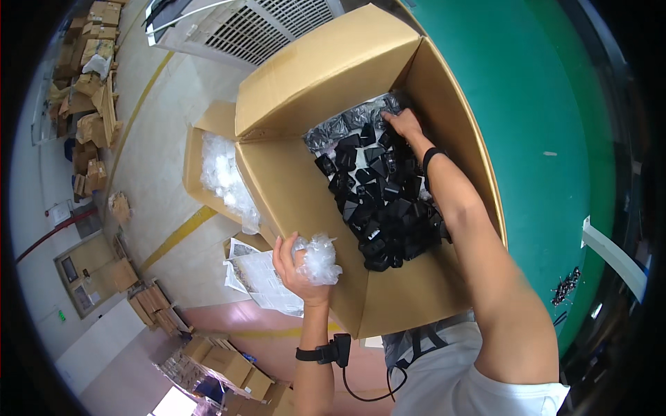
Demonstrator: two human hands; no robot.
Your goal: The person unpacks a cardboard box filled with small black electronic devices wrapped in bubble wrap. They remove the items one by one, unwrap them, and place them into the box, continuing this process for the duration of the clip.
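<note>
A large open cardboard box [305,201] stands in front of me. Loose black plastic parts [378,201] are heaped on its bottom. Along its far end runs a row of dark parts in clear plastic bags [338,128]. My right hand [404,123] reaches deep inside, against the right end of that row. One finger points left onto the bags; the other fingers are mostly hidden, so their grip is unclear. Over the box's near left edge, my left hand [295,270] is closed around a bunch of crumpled clear plastic bags [319,261].
Left of the box sits a smaller carton [196,156] filled with clear plastic bags [225,173]. Printed paper sheets [267,281] lie beside my left hand. A white grilled unit [257,31] stands beyond the box. Green floor [538,159] stretches along the right.
</note>
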